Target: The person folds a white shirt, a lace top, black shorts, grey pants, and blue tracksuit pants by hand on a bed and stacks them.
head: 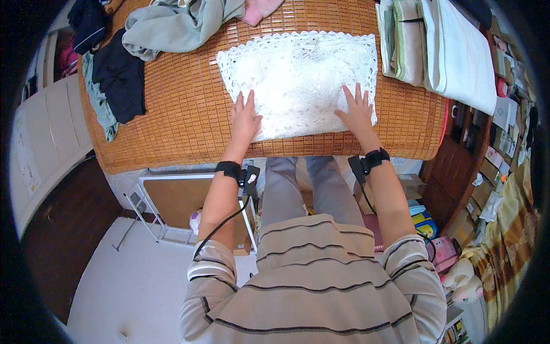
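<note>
A white lace cloth with a scalloped edge (300, 81), folded into a rough rectangle, lies flat on a brown woven bamboo mat (184, 124). My left hand (245, 117) rests palm down on its lower left part, fingers apart. On the lower right part lies my right hand (357, 109), also palm down with spread fingers. Neither hand grips the cloth. Both wrists carry black straps with small devices and cables.
A rumpled grey-green garment (172, 30) lies at the back left, near a pink cloth (260, 10). Black clothing (120, 77) sits at the left edge. Folded towels and cloths (459, 51) are stacked at the back right. A white-framed folding table (176, 202) stands below the mat.
</note>
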`<state>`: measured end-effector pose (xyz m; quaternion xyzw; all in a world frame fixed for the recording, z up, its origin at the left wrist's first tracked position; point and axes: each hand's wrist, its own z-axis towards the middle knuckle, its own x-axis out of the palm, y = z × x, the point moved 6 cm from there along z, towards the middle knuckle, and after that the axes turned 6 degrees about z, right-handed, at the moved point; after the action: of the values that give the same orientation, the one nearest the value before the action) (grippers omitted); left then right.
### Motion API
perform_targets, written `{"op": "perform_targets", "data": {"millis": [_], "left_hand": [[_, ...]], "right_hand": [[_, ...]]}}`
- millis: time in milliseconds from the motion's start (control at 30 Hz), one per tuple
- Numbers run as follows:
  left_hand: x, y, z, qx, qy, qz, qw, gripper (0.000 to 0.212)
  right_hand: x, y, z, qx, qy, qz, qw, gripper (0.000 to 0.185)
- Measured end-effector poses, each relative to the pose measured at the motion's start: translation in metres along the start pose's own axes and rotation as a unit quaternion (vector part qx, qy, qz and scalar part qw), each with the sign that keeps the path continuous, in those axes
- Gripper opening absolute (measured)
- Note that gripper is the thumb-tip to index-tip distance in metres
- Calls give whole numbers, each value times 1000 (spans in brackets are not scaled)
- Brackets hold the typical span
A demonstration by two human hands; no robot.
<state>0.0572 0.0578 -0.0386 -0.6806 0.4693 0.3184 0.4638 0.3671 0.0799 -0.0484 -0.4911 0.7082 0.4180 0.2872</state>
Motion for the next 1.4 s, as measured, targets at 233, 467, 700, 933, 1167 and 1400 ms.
{"op": "perform_targets", "data": {"millis": [233, 467, 700, 933, 1167, 1400], "left_hand": [[18, -12, -40, -36, 43, -3, 998, 70], [54, -28, -126, -25, 141, -99, 985, 53], [20, -22, -60, -58, 70, -157, 983, 41], [-18, -47, 38, 33, -57, -30, 997, 68], [12, -48, 58, 43, 29, 31, 998, 60], [19, -50, 59, 29, 58, -123, 990, 37]], "right_hand": [[-8, 7, 6, -33, 16, -64, 997, 74], [-21, 31, 26, -84, -27, -83, 993, 59], [-14, 42, -2, -80, -152, -21, 985, 53], [22, -9, -80, 103, -262, 239, 929, 59], [106, -43, -93, 225, -219, 515, 797, 49], [103, -45, -87, 285, -135, 587, 746, 44]]}}
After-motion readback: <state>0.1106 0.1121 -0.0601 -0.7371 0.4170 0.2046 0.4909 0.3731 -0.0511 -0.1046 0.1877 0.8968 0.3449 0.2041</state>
